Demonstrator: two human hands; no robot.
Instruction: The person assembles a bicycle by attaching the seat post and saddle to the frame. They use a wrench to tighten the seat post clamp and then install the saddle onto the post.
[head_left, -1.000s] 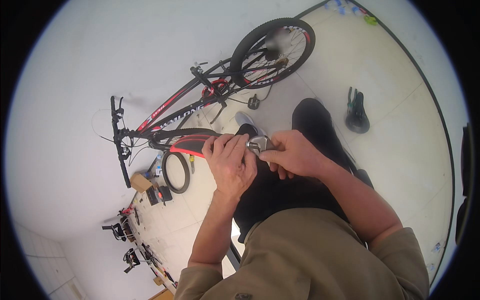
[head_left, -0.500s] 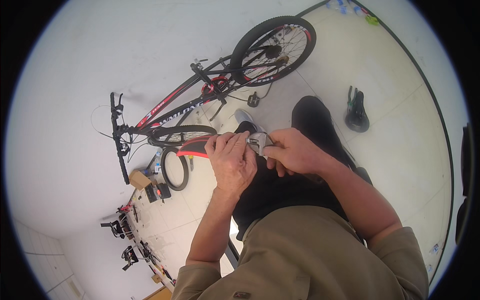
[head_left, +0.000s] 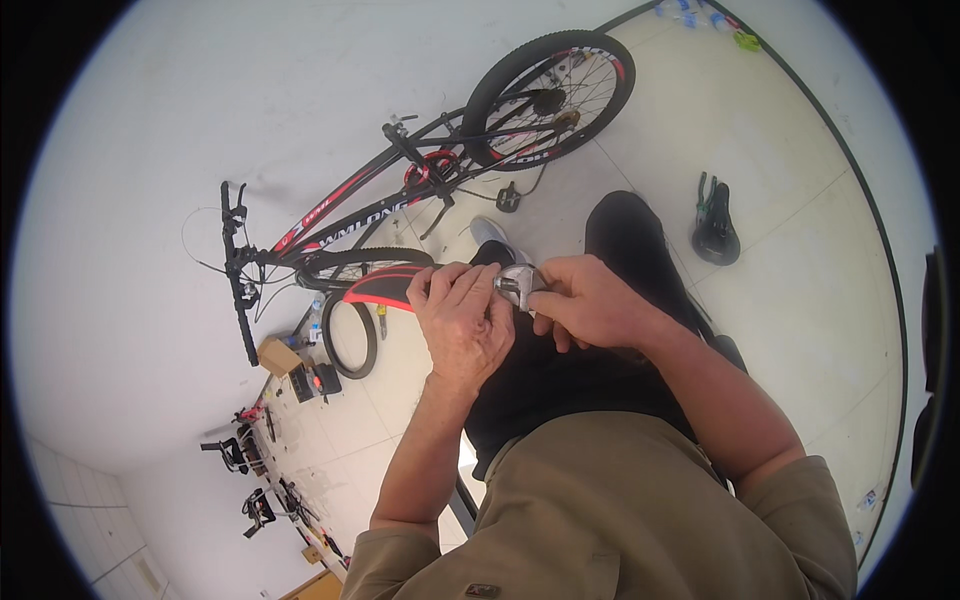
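Left hand closed around red-and-black piece, right hand around silver wrench.

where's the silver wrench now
Just right of the head view's centre, the silver wrench is in the right hand, its jaw end beside the left hand.

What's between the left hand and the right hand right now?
In the head view, a silver wrench head lies between the left hand, which holds a red-and-black part, and the right hand, which grips the tool.
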